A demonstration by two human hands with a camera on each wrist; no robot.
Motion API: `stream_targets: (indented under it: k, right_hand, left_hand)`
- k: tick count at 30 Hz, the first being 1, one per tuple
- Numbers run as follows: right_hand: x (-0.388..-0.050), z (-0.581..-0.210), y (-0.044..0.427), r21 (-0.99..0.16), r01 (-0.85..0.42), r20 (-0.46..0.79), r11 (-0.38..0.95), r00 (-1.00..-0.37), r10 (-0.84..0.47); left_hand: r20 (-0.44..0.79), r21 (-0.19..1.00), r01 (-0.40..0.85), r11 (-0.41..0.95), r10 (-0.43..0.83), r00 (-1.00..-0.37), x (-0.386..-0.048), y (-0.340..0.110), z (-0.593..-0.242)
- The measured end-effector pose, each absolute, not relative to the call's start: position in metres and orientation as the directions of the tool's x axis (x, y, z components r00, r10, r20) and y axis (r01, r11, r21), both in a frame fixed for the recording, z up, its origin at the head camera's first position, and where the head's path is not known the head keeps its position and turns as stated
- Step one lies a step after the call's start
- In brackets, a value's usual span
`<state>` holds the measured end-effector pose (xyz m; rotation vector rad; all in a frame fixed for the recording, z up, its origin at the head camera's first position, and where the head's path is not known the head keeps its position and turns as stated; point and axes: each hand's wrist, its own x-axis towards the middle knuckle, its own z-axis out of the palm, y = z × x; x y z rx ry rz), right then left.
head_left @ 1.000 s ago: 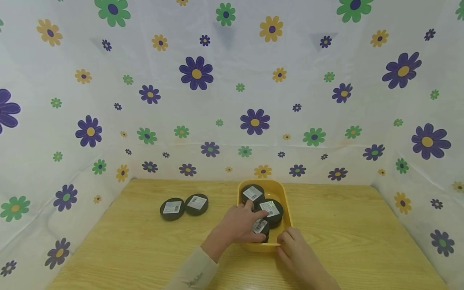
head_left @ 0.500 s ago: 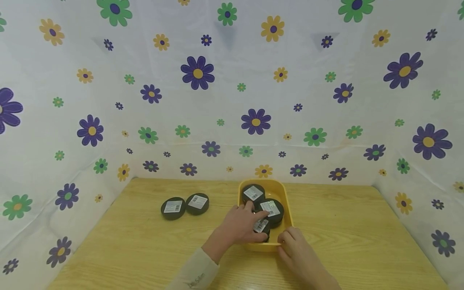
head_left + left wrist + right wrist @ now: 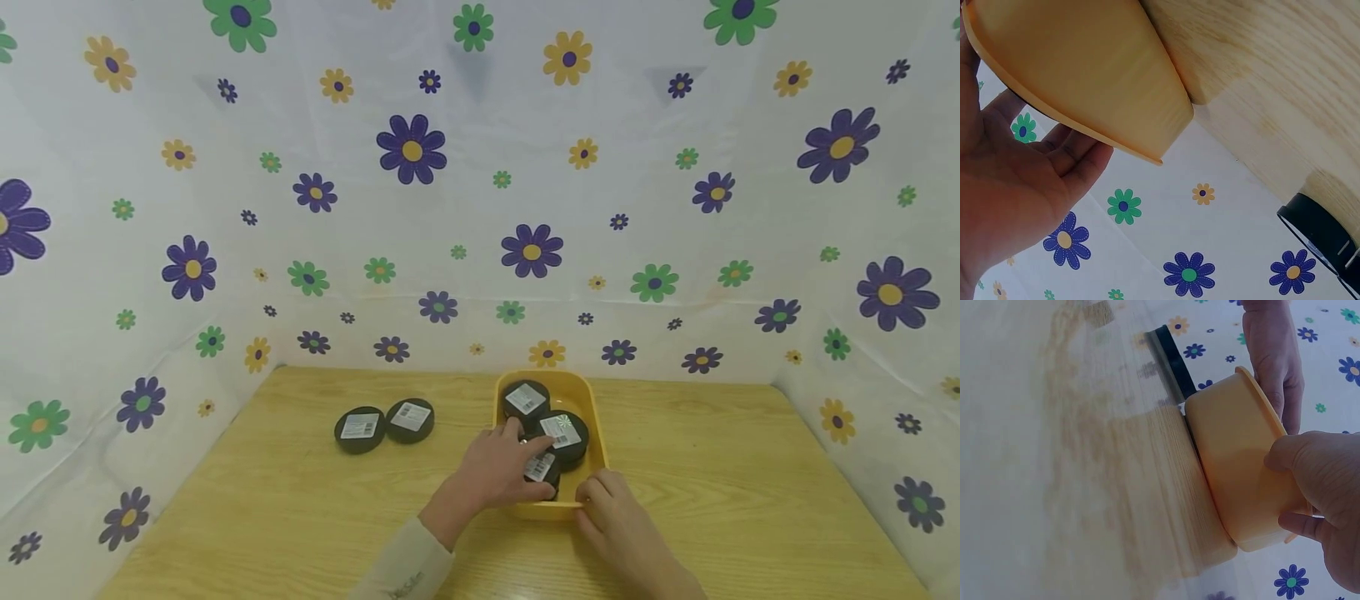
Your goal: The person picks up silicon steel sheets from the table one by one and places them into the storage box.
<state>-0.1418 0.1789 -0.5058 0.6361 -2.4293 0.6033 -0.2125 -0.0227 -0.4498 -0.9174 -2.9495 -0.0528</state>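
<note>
A yellow plastic tray (image 3: pixel 600 425) stands on the wooden table, holding several flat, round black containers with white labels. My left hand (image 3: pixel 487 471) reaches over its left rim. The thumb and fingers spread around the nearest black container (image 3: pixel 540 468), gripping its sides. Beyond that lie a middle black container (image 3: pixel 568 450) and a far one (image 3: pixel 525 400). At the tray's near right corner, my right hand (image 3: pixel 618 521) pinches the rim. In the right wrist view, the thumb of my right hand (image 3: pixel 1329 494) presses the tray's outer wall (image 3: pixel 1241 462). The left fingertips inside the tray are partly hidden.
Two more black containers, a left one (image 3: pixel 360 429) and a right one (image 3: pixel 410 420), lie side by side on the table (image 3: pixel 697 475), left of the tray. A white cloth with printed flowers (image 3: pixel 480 208) hangs behind the table and along both sides.
The head view has drifted very slightly. Both hands, the tray and the black containers keep their places.
</note>
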Motion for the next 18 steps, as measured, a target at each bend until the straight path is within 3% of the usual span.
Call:
stream_targets:
  k: [12,18]
  right_hand:
    - [-0.1415,-0.5057,0.1793,-0.267,-0.576,0.634,0.773,-0.709,-0.309]
    - [-0.1409,-0.5049,0.1787,-0.292,-0.562,0.616,0.773,-0.729,-0.297]
  left_hand:
    - [0.063,0.068,0.572,0.817,0.569,-0.82,-0.2131,-0.0281,-0.4523]
    - [0.077,0.083,0.563,0.822,0.558,-0.826,-0.2124,-0.029,-0.4528]
